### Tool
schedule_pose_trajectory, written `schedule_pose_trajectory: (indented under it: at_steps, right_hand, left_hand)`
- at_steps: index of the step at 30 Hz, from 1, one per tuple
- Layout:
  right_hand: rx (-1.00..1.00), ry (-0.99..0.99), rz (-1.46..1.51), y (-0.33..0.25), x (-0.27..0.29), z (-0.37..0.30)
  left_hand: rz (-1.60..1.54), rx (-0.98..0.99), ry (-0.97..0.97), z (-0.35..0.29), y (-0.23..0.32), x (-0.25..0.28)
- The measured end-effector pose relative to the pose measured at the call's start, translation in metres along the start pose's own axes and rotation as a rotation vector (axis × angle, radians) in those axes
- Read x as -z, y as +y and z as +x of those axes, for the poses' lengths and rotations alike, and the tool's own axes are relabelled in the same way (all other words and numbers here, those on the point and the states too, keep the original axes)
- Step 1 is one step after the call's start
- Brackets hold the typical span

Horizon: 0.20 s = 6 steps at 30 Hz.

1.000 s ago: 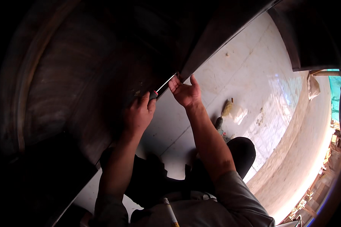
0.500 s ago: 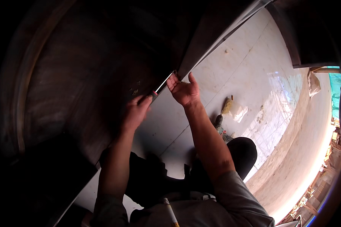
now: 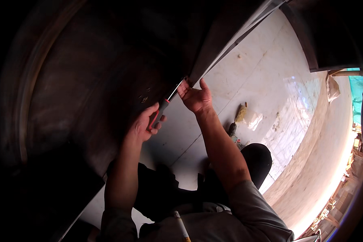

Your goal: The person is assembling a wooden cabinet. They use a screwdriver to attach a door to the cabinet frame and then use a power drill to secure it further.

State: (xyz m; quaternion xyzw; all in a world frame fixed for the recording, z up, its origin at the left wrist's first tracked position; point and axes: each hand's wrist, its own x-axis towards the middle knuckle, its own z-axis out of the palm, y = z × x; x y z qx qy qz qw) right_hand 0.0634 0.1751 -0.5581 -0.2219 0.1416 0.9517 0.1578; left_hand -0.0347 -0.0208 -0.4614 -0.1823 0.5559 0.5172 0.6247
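Note:
My left hand (image 3: 141, 125) is closed around the red and grey handle of a screwdriver (image 3: 159, 115). The metal shaft slants up and right to the edge of a dark panel (image 3: 203, 56); whatever its tip meets there is too dark to make out. Beside that tip is my right hand (image 3: 197, 98), palm up, thumb apart and fingers stretched out. Its fingertips are at the panel's edge, partly in shadow. Several small brass-coloured pieces (image 3: 144, 99), perhaps screws, lie on the dark surface left of the screwdriver.
On the pale tiled floor (image 3: 218, 141) to the right lie a power drill (image 3: 233, 131), a tan brush-like piece (image 3: 241, 113) and a crumpled white scrap (image 3: 253, 120). Dark boards surround the upper left. A cigarette (image 3: 182, 226) juts in at the lower edge.
My left hand's fingers have loosened and spread along the screwdriver's handle, so more of it shows. The right hand has stayed almost in place.

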Motion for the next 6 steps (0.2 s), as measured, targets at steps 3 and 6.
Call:
schedule_pose_trajectory:
  at_steps: [3, 6]
  right_hand:
    - [0.008, 0.023, -0.014, 0.001, 0.0, 0.001]
    - [-0.052, -0.075, 0.014, -0.008, 0.012, 0.008]
  left_hand:
    - [0.068, -0.01, -0.017, 0.011, -0.005, 0.007]
    - [0.495, -0.313, 0.229, 0.017, -0.004, 0.007]
